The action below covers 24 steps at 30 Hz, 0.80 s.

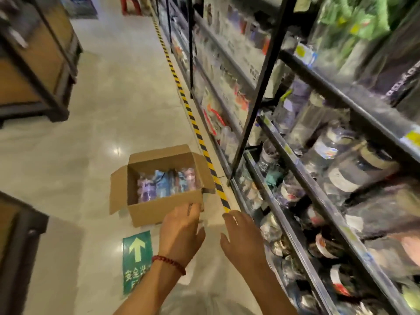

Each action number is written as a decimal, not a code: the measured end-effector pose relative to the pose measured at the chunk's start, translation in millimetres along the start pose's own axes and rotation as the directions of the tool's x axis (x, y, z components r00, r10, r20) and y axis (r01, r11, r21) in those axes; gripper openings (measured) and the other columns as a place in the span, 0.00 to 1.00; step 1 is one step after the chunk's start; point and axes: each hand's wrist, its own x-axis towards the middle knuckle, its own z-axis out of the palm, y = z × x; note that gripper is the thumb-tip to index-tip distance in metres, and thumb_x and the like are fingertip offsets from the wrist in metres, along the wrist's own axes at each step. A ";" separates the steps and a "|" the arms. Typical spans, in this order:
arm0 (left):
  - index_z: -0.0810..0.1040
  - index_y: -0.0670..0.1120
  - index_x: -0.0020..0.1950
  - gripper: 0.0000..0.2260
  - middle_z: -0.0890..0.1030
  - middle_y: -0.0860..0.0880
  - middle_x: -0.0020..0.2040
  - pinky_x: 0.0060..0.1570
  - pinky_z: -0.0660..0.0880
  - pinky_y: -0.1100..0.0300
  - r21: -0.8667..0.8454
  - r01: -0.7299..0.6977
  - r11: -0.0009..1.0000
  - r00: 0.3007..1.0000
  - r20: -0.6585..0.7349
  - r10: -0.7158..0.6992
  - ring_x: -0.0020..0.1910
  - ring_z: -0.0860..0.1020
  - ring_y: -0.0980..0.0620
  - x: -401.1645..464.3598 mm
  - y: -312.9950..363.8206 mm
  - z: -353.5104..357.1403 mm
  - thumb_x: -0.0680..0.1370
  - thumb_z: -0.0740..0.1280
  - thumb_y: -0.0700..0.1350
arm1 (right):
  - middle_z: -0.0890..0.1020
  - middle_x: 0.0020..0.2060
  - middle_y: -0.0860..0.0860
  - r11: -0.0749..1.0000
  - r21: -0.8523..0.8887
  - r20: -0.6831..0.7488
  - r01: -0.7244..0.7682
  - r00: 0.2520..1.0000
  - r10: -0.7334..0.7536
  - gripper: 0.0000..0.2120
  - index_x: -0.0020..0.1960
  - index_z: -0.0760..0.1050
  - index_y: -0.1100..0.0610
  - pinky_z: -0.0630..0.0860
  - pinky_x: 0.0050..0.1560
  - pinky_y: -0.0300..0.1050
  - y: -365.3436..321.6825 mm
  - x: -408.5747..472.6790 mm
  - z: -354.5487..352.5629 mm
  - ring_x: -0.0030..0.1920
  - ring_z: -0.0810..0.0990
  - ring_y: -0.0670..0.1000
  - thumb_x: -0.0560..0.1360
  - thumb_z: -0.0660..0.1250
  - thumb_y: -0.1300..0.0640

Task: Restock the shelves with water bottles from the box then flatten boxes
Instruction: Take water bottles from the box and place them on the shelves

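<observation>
Brown cardboard box (159,189) open on the pale tiled floor (102,110), both empty hands stretched toward it.

Plastic water bottles (168,183) with blue and purple labels lie inside the box, which sits beside a yellow-and-black striped floor strip (197,130) along the dark metal shelves (306,189) of blurred goods. Left hand (181,228), a red bead bracelet (169,263) at its wrist, is spread open over the box's near corner; right hand (243,235) is open too, holding nothing. A green arrow floor sticker (136,260) lies nearby.

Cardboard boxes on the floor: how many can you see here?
1. The open cardboard box sits on the floor beside the striped tape, holding water bottles. Others may lie outside the view.
</observation>
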 end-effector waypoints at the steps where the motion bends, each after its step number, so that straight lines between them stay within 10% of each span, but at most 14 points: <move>1: 0.77 0.45 0.54 0.22 0.80 0.46 0.47 0.37 0.79 0.51 -0.010 0.025 1.000 1.000 -0.012 -0.025 0.42 0.80 0.44 6.2 -16.8 -5.6 0.62 0.77 0.45 | 0.82 0.45 0.51 1.000 0.010 0.005 0.022 1.000 -0.022 0.25 0.47 0.80 0.55 0.81 0.38 0.46 -13.1 15.1 3.5 0.43 0.82 0.54 0.52 0.81 0.53; 10: 0.80 0.45 0.51 0.24 0.81 0.46 0.44 0.35 0.78 0.54 0.016 0.192 0.981 0.978 -0.087 -0.190 0.41 0.81 0.46 52.7 -160.8 -56.8 0.58 0.79 0.47 | 0.80 0.40 0.51 0.984 0.091 -0.023 0.152 0.988 -0.151 0.13 0.45 0.79 0.55 0.80 0.38 0.47 -130.5 134.9 52.3 0.40 0.80 0.55 0.60 0.69 0.57; 24: 0.79 0.45 0.48 0.23 0.80 0.47 0.41 0.31 0.75 0.56 -0.035 0.437 0.899 0.899 0.062 -0.434 0.36 0.78 0.46 134.2 -261.1 -37.5 0.57 0.80 0.47 | 0.78 0.51 0.50 0.984 0.122 0.345 0.133 0.923 -0.168 0.15 0.55 0.76 0.53 0.76 0.50 0.48 -161.9 275.3 103.5 0.53 0.77 0.54 0.70 0.71 0.54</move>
